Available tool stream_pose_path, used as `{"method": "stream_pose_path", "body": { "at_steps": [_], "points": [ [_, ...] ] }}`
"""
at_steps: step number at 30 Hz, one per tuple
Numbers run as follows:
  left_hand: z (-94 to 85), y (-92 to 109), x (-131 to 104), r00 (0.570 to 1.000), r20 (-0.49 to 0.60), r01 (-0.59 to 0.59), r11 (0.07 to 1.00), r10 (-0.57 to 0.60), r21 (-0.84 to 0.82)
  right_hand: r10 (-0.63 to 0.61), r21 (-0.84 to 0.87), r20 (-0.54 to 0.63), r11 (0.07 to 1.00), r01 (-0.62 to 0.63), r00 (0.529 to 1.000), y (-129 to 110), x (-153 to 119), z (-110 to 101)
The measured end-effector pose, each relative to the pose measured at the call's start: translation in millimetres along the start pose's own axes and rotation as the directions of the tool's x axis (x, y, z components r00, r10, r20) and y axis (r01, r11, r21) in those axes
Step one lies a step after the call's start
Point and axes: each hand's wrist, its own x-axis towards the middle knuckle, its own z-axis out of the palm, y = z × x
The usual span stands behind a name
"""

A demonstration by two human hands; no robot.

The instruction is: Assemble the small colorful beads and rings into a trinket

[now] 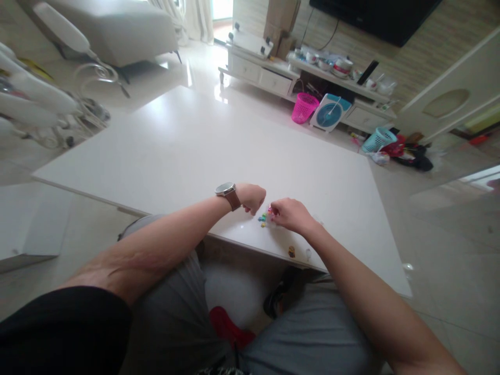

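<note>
Several small coloured pieces [264, 219], pink, blue and yellow as far as can be made out, lie in a tight cluster on the white table [187, 151], close to its near edge and directly between the two hands; they are too small to identify further. Right hand [289, 214] rests on the tabletop just right of the cluster, knuckles up, fingertips curled down onto the pieces; a pink piece shows at the fingertips, but whether it is pinched or only touched cannot be told. Left hand [252, 197] sits just left of the cluster, fingers clenched into a loose fist, thumb side toward the pieces; whether anything is inside the fist cannot be told. Left wrist carries a watch [227, 191] with a round dark face and brown strap. One more small piece [291, 252], dark with yellow, lies apart from the cluster at the very near edge of the table, with a pale, blurred bit just beside it. Both forearms reach in from below over grey-clad knees. Beyond the table's far right corner, on the floor: a pink basket [304, 107], a blue and white fan [330, 112] just beside it, and a teal basket [378, 139] further right. Behind these, a low white cabinet [261, 75] bears cups and bowls. A pale sofa [117, 28] stands at far left.
</note>
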Motion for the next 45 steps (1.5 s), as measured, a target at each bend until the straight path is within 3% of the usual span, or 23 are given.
{"method": "stream_pose_path", "body": {
  "at_steps": [3, 7, 11, 16, 26, 33, 41, 45],
  "points": [
    [-1.6, 1.1, -3.2, 0.992, -0.072, -0.104, 0.992, 0.099, -0.064, 0.036, 0.016, -0.037, 0.999, -0.035, 0.999, 7.5, -2.4, -6.1],
    [-0.3, 12.9, -7.3, 0.938, -0.237, -0.281, 0.955, 0.252, -0.096, 0.121, 0.045, -0.103, 0.992, -0.117, 0.987, 23.6, -3.8, -12.0],
    [7.7, 24.2, -5.4, 0.901, -0.313, -0.331, 0.942, 0.3, -0.05, 0.156, 0.066, -0.104, 0.987, -0.149, 0.982, 29.2, -3.4, -13.3],
    [16.9, 24.3, 1.4, 0.87, -0.365, -0.357, 0.934, 0.333, 0.002, 0.133, 0.069, -0.085, 0.989, -0.127, 0.987, 24.8, -3.4, -13.3],
    [24.9, 26.4, 7.1, 0.861, -0.387, -0.334, 0.941, 0.328, 0.055, 0.128, 0.064, -0.07, 0.99, -0.123, 0.989, 25.3, -5.0, -12.6],
    [6.0, 14.8, -0.2, 0.867, -0.383, -0.351, 0.936, 0.319, -0.015, 0.067, 0.116, -0.044, 0.991, -0.061, 0.997, 26.5, -4.7, -10.8],
    [0.0, 2.6, -12.1, 0.865, -0.465, -0.154, 0.981, 0.191, 0.117, -0.043, 0.203, 0.067, 0.979, 0.029, 0.997, 9.2, -0.4, -1.2],
    [1.2, 4.1, -13.2, 0.866, -0.46, -0.141, 0.979, 0.195, 0.149, -0.052, 0.166, 0.077, 0.985, 0.038, 0.996, 1.7, 2.6, 6.5]
  ]
}}
